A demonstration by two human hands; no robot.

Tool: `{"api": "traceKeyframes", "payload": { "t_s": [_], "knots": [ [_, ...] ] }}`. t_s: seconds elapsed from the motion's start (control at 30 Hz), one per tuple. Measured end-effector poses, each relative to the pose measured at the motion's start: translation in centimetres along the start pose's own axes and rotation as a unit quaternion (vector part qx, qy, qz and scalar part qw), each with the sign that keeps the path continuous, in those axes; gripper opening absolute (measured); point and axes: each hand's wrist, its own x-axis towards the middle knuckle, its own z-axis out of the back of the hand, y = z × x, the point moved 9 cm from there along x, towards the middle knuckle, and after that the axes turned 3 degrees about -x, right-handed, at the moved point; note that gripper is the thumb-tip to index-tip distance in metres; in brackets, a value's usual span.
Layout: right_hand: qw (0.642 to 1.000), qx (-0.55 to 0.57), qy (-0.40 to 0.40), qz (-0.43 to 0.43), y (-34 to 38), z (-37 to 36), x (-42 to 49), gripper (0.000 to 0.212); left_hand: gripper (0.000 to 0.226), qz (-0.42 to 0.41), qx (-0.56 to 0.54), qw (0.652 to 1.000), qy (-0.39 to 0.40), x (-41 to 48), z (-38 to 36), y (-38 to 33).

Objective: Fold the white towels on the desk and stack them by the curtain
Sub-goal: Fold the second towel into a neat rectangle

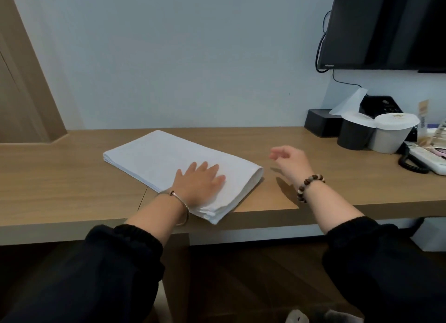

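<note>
Left hand: fingers spread flat, palm pressing the near end of a folded white towel, gripping nothing. Towel is a smooth, layered oblong lying diagonally on the wood-grain desk, one corner at the front edge. Right hand: loosely open, empty, raised just beside the towel's rounded fold.

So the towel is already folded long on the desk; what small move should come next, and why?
Probably bring the right hand back to the towel's right end and fold it over toward the left. The towel lies as a long, flat strip, the left hand presses its near part flat, and the right hand hangs open above the desk, touching nothing.
</note>
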Motion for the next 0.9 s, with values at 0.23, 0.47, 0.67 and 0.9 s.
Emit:
{"api": "traceKeyframes", "payload": {
  "t_s": [0.23,0.47,0.67,0.9],
  "knots": [
    [0.986,-0.107,0.101,0.082,-0.3,-2.8,0.8,0.025,0.065,-0.018,0.048,0.999,-0.016,0.2,-0.9,0.2],
    [0.969,-0.183,0.109,0.123,0.0,-4.0,1.2,0.018,0.098,-0.01,0.062,0.998,0.021,0.1,-1.2,0.2],
    [0.972,-0.107,0.205,-0.029,-0.7,-4.4,2.6,0.026,0.105,-0.007,0.062,0.998,0.019,0.4,-1.4,0.1],
    [0.937,-0.302,0.172,-0.022,1.4,-7.6,3.3,0.051,0.105,-0.008,0.063,0.998,0.015,0.5,-1.5,0.1]
  ]
}}
